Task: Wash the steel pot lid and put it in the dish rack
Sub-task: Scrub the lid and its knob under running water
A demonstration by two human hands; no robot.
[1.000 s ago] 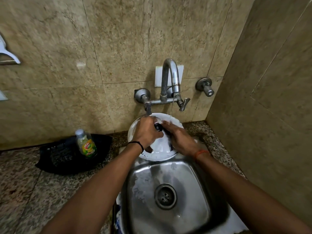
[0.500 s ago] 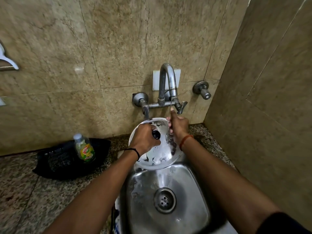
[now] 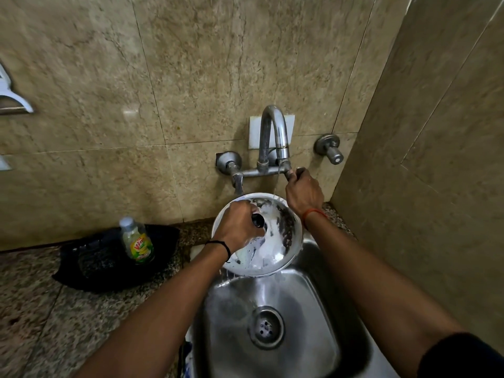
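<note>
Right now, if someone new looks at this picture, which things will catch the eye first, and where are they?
First the soapy steel pot lid, held by its black knob in the left hand over the back of the steel sink. Then the right hand on the tap handle, with a thin stream of water falling from the tap onto the lid. At left, a green dish soap bottle stands on the counter.

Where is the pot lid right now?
In the head view, the steel pot lid is centre frame, held by its knob in the left hand over the sink's back edge, under the tap.
</note>
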